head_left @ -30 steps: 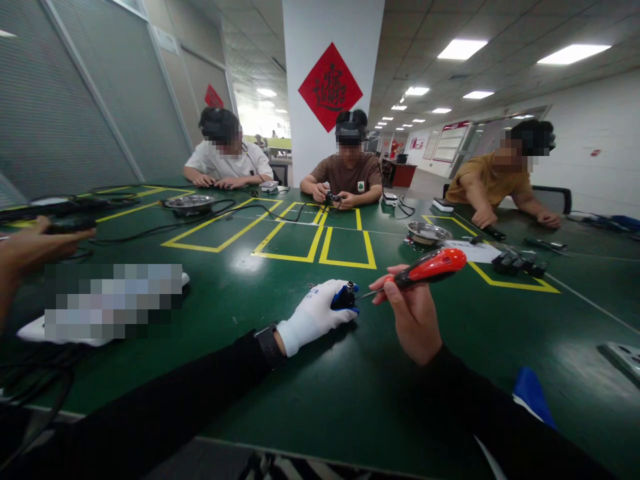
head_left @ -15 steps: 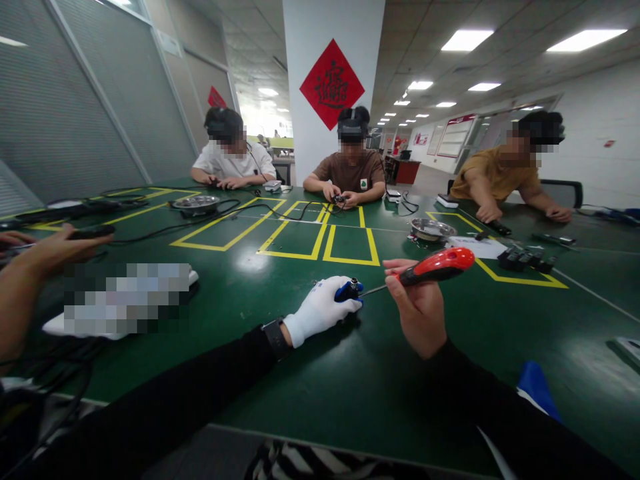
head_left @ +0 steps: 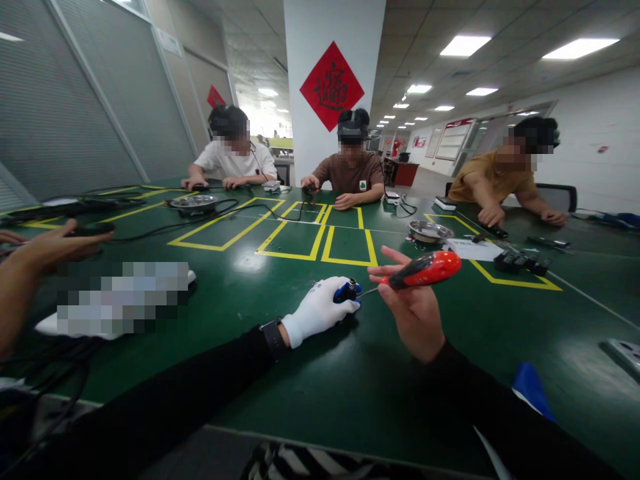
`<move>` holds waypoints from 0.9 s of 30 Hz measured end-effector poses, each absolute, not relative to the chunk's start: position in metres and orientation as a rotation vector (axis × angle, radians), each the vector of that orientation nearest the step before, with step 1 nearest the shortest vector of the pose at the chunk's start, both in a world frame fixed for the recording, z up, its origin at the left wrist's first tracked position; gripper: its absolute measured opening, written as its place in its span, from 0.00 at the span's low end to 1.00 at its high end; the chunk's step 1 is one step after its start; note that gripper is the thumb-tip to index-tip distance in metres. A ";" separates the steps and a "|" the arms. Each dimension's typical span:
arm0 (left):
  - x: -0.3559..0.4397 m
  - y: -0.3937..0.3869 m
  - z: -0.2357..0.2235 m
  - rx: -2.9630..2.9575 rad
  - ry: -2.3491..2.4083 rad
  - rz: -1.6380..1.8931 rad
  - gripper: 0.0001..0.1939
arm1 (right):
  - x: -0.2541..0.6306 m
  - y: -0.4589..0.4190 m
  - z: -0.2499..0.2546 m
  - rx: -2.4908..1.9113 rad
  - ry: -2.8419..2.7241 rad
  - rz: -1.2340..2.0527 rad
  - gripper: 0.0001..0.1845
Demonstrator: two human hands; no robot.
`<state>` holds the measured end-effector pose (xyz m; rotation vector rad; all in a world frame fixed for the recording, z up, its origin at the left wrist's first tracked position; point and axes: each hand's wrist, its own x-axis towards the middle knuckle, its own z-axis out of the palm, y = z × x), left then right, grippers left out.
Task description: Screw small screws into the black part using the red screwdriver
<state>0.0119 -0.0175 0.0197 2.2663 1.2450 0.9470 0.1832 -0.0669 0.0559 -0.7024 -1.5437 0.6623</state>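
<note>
My left hand (head_left: pixel 317 308), in a white glove with blue fingertips, is closed around a small black part with a metal fitting on top (head_left: pixel 353 288), low over the green table (head_left: pixel 280 387). Just to the right, my bare right hand (head_left: pixel 415 327) has a red-and-black screwdriver (head_left: pixel 433 268) between the thumb and fingers, with some fingers stretched out. The screwdriver's thin shaft points left and meets the side of the black part. Its tip is hidden there.
Several black parts (head_left: pixel 523 260) lie near a white paper (head_left: pixel 473 249) and a metal bowl (head_left: pixel 431 231). A blue-and-white glove (head_left: pixel 533 390) is beside my right sleeve. Co-workers sit across the table; another person's hand (head_left: pixel 55 250) reaches in at left.
The screwdriver handle has shifted slightly left and turned, and my right fingers have spread more. My left hand stays almost still. Across the table, the middle co-worker's hands have moved apart.
</note>
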 end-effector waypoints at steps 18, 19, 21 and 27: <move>0.011 -0.018 0.019 2.241 1.273 0.931 0.16 | 0.185 -0.061 0.055 -0.646 -1.444 0.731 0.09; 0.011 -0.018 0.019 2.241 1.277 0.927 0.16 | 0.185 -0.060 0.054 -0.620 -1.445 0.760 0.10; 0.011 -0.018 0.020 2.242 1.281 0.926 0.16 | 0.185 -0.059 0.053 -0.568 -1.416 0.840 0.10; 0.011 -0.017 0.019 2.266 1.269 0.941 0.15 | 0.186 -0.058 0.048 -0.552 -1.356 0.920 0.15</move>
